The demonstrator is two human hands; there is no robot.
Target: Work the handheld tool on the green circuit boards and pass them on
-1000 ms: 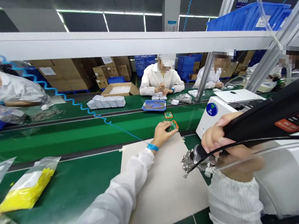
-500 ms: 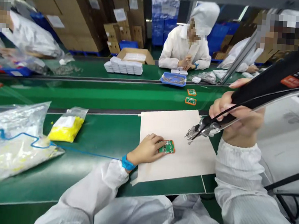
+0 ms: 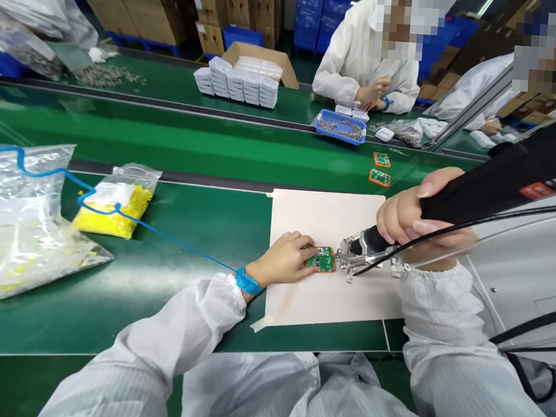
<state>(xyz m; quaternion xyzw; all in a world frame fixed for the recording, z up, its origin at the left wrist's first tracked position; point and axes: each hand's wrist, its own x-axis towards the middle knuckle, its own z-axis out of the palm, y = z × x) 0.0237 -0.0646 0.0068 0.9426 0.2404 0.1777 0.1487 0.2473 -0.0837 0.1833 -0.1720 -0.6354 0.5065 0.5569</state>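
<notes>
Here left hand (image 3: pixel 284 260) pins the board (image 3: pixel 322 259) flat on the white mat (image 3: pixel 328 301), fingers pressed on its left edge, while right hand (image 3: pixel 413 221) is wrapped tight round the black driver (image 3: pixel 499 179), tip (image 3: pixel 348 259) just beside board.

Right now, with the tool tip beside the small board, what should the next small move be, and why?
Probably ease the black tool in the right hand down onto the green circuit board. Its metal tip sits at the board's right edge, and the left hand pins the board flat on the beige mat.
</notes>
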